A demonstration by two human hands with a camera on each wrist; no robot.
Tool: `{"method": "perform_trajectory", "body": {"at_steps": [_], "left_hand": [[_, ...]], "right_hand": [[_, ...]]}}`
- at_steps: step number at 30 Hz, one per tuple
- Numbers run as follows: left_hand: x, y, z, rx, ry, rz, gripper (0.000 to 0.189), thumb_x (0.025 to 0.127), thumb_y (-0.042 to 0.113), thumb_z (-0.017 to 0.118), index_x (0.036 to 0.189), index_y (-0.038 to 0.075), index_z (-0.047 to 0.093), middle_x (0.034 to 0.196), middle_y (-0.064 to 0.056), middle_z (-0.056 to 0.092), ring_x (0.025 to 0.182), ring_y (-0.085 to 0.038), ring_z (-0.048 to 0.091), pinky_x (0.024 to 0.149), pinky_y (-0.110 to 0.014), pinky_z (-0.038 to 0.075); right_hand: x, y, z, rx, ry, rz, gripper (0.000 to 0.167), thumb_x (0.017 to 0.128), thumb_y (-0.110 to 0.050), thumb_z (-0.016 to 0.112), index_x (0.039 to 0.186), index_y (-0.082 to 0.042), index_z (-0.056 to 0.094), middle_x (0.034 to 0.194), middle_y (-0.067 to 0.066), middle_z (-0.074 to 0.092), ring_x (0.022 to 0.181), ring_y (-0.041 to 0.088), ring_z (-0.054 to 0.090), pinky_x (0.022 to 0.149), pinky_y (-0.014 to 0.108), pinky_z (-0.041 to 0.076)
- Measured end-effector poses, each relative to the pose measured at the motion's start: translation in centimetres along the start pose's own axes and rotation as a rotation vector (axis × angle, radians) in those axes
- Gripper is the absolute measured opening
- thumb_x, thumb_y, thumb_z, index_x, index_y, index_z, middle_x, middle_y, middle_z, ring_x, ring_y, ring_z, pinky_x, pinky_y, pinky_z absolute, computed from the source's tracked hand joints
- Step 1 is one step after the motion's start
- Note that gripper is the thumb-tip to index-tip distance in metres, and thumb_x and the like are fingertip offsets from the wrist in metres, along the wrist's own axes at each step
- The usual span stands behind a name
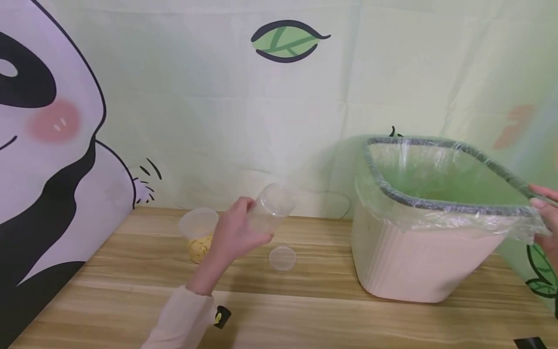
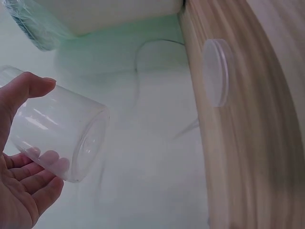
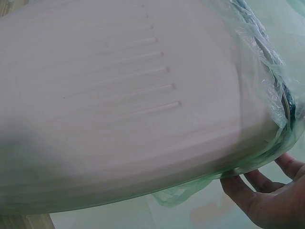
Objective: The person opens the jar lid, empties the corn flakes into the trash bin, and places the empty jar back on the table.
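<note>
My left hand point(image 1: 235, 230) holds a clear plastic jar point(image 1: 271, 208) tilted above the table, thumb on one side and fingers on the other. Nothing shows inside the jar point(image 2: 59, 126) in the left wrist view. Below it a clear round lid point(image 1: 282, 258) lies flat on the wood. Another clear jar point(image 1: 199, 224), with yellow pieces point(image 1: 199, 249) in its lower part, stands left of that hand. At the far right, my right hand point(image 1: 548, 215) grips the rim of a pale waste bin point(image 1: 418, 266), thumb and fingers at its edge.
A thin clear bag point(image 1: 436, 220) lines the bin and hangs over its outside, under a dark grey ring point(image 1: 453, 207). Behind the wooden table point(image 1: 296, 320) hangs a pale green cloth point(image 1: 218, 126) with a panda print. A dark object point(image 1: 529, 343) is at the lower right edge.
</note>
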State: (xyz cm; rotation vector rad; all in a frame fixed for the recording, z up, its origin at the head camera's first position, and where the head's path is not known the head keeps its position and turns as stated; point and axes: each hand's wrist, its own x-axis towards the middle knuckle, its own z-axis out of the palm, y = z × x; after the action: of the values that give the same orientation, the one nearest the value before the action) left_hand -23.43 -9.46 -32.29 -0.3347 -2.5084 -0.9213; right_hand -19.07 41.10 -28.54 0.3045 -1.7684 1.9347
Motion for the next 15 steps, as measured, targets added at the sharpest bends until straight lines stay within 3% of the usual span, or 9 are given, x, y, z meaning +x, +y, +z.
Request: {"method": "perform_trajectory", "body": {"at_steps": [10,15], "left_hand": [[-0.8,-1.9,1.0,-0.039,-0.051,-0.116,0.071,0.058,0.032,0.08,0.115,0.003,0.05,0.105,-0.014,0.06,0.086,-0.027,0.057,0.069,-0.04,0.049],[-1.3,-2.6,1.5,-0.042,-0.047,-0.13,0.068,0.057,0.031,0.079,0.113,0.003,0.051,0.105,-0.014,0.061,0.084,-0.026,0.057,0.068,-0.039,0.048]], "right_hand": [[-0.2,-0.1,0.2,-0.056,0.04,0.012,0.041,0.092,-0.005,0.05,0.132,-0.014,0.045,0.106,-0.002,0.043,0.085,0.006,0.048,0.061,0.012,0.044],[-0.3,-0.3,0.4,-0.043,0.032,0.008,0.04,0.092,-0.004,0.05,0.13,-0.014,0.046,0.103,-0.002,0.045,0.083,0.006,0.049,0.061,0.012,0.045]]}}
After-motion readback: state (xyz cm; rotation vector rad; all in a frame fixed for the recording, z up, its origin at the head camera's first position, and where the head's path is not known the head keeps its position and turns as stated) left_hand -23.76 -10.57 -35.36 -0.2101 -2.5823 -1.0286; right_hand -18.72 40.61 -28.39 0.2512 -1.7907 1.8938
